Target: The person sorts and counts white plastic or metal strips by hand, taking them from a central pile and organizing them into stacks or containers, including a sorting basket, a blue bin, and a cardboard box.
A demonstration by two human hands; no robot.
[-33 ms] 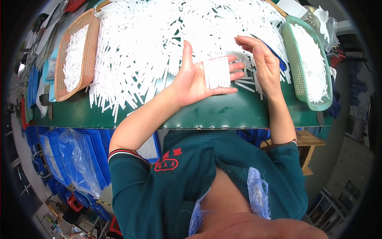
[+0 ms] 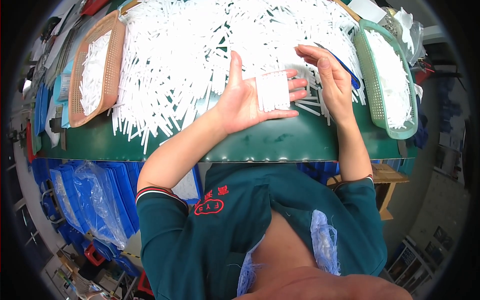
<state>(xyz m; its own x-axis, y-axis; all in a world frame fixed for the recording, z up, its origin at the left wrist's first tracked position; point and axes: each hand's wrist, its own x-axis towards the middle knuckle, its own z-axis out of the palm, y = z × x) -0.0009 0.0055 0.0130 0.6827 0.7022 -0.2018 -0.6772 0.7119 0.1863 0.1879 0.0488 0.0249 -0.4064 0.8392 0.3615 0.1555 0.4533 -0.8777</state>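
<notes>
My left hand (image 2: 243, 97) is palm up over the table, fingers stretched and thumb spread away from them. It holds a neat row of short white sticks (image 2: 273, 92) lying side by side across the fingers. To its right, my right hand (image 2: 336, 87) is raised edge-on, fingers stretched out together and slightly curved, thumb apart from the fingertips. I see nothing in its grasp, though part of the palm is hidden. Loose white sticks (image 2: 165, 60) of the same sort cover much of the table around and beyond both hands.
A pink perforated basket (image 2: 114, 65) of white sticks stands on the left. On the right is a green perforated basket (image 2: 372, 85) of white pieces. A blue object (image 2: 354, 80) lies behind my right hand. Blue bins (image 2: 107, 200) sit below the green table (image 2: 240, 147).
</notes>
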